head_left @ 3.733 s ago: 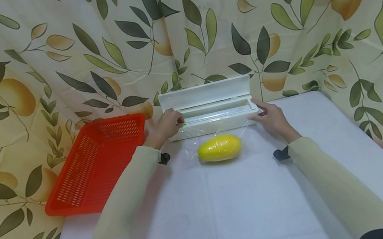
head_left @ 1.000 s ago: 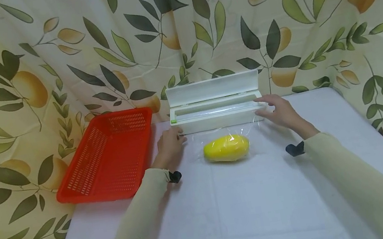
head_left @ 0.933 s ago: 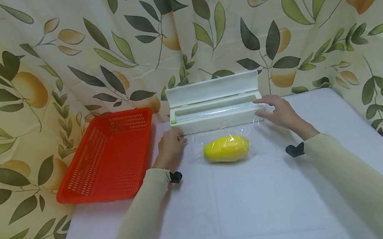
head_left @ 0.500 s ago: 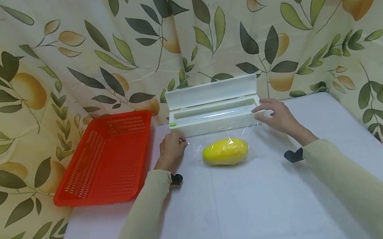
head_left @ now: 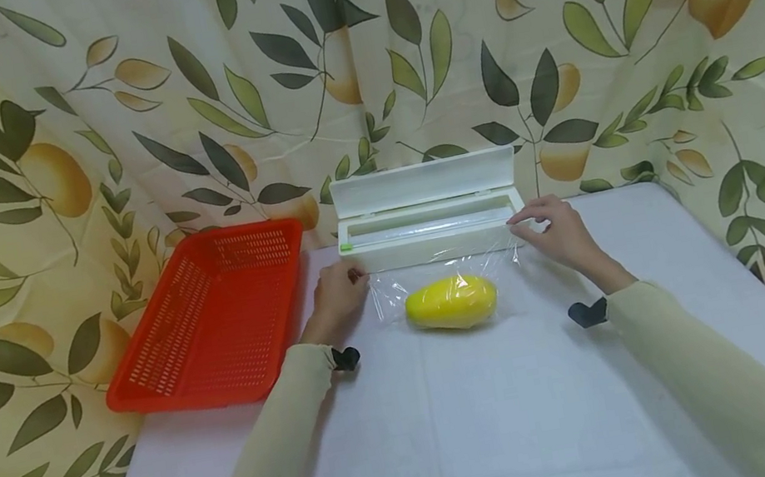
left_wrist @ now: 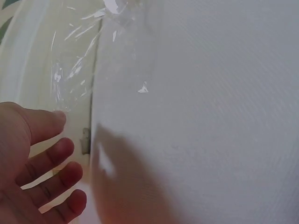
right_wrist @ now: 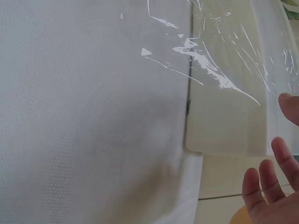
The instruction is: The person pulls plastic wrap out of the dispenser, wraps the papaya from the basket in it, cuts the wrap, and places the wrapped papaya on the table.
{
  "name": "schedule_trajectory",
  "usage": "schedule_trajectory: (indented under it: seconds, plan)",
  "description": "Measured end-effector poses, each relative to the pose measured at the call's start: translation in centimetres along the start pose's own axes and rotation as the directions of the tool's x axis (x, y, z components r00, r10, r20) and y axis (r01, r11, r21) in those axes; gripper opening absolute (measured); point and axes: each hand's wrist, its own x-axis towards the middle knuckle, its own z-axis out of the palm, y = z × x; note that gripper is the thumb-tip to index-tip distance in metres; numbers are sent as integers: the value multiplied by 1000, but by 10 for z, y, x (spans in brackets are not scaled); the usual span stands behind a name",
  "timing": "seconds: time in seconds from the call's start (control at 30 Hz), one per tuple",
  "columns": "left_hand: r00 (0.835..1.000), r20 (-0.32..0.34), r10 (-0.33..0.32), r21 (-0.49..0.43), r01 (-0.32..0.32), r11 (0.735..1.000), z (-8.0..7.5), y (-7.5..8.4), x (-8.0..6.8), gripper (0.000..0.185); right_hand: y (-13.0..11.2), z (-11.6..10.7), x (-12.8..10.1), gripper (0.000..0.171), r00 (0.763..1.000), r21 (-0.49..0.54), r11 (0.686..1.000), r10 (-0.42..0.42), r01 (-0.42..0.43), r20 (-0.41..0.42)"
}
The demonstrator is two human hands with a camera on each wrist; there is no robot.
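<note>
A sheet of clear cling film (head_left: 445,274) stretches from the front edge of the white dispenser box (head_left: 431,234) down over a yellow fruit (head_left: 451,303), which lies on its side on the bench (head_left: 504,421), just in front of the box and about midway between the two hands. The film drapes across the top of the fruit and shows as bright creases in both wrist views (left_wrist: 74,70) (right_wrist: 205,60).

The left hand (head_left: 340,300) rests at the film's left edge, near the box's front left corner; its fingers (left_wrist: 56,156) look relaxed and only lightly bent in the wrist view, and whether they pinch the film cannot be told. The right hand (head_left: 552,231) sits at the box's front right corner, its fingers (right_wrist: 280,158) spread and fairly straight, their tips at the film's right edge; an actual grip on the film is not visible.

The dispenser box stands open, its lid (head_left: 422,181) upright against the back curtain. A red slotted basket (head_left: 209,318) lies to the left of the box, partly over the bench's left edge and tilted. A leaf-and-fruit printed curtain (head_left: 102,108) surrounds the bench on three sides. Both forearms wear pale beige sleeves (head_left: 685,365).
</note>
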Motion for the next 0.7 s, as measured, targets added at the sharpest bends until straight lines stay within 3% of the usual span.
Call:
schedule_trajectory:
  seconds: [0.13,0.3,0.5,0.7]
  plan:
    - [998,-40,41,-49,-43,998,-4,3,-1,7,-2,-3,-1,23,999,4,1000,20,-20,36]
    - [991,-77,112,-58,-117,991,-10,11,-3,7,-6,-10,-4,24,986,-3,1000,-9,9,167]
    - [993,-70,96,-121,-104,987,-17,20,-7,6,-14,-18,-7,28,949,61,997,-55,38,310]
    - [992,-92,90,-222,-109,969,-26,30,-12,5,-19,-22,-10,26,941,111,993,-75,40,331]
